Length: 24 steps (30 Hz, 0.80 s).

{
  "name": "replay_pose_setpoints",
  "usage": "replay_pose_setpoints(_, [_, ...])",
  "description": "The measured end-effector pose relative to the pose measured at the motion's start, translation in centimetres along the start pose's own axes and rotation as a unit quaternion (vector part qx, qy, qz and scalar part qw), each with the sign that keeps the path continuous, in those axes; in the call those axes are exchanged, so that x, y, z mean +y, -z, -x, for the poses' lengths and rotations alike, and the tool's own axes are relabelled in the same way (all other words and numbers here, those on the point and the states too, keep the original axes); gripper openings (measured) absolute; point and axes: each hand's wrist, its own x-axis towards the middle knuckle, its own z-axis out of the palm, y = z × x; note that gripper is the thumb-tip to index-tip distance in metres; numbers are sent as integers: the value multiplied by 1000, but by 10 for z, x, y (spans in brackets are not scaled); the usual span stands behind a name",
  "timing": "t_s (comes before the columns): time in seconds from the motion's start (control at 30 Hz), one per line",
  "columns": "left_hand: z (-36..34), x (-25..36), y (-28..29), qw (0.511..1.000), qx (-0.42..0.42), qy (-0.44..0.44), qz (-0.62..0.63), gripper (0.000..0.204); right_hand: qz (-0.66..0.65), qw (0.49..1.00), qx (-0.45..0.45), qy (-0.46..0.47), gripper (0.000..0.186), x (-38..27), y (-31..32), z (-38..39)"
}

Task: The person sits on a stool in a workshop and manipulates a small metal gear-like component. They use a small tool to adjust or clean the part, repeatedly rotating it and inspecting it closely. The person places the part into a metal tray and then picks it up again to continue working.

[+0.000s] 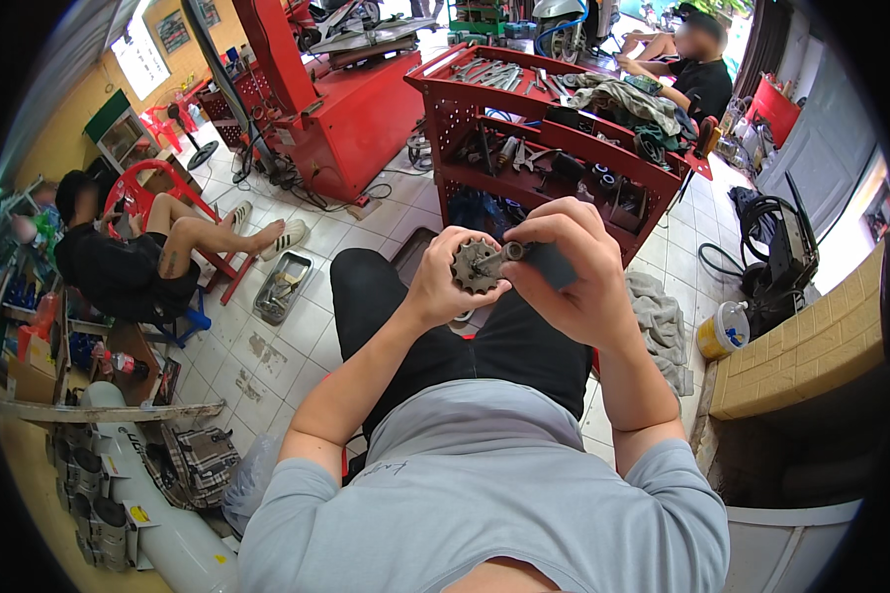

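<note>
In front of my lap, my left hand [431,284] is wrapped round a dark grey toothed metal sprocket [471,269]. Its face, with notched teeth around the rim, points up toward me. My right hand [581,282] pinches a short round metal piece [512,251] with a hollow-looking end, between thumb and fingers. That piece lies right at the sprocket's right side; whether the two are joined I cannot tell. My right fingers hide part of it.
Ahead stands a red tool cart [554,119] with wrenches and rags. A metal tray [284,287] of parts lies on the tiled floor. One person [119,247] sits at left, another [702,74] at far right. A yellow-and-white bucket [724,329] stands at right.
</note>
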Motion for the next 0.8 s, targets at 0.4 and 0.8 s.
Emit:
replay_pose_setpoints(0.4, [0,0,0,1000,0,-3,-2,48,-7,1000,4,-11,33,0,-1,0])
replay_pose_setpoints(0.8, [-1,-3,0,1000,0,-16,-11,47,-16,1000,9,-14,32,-2,-2,-1])
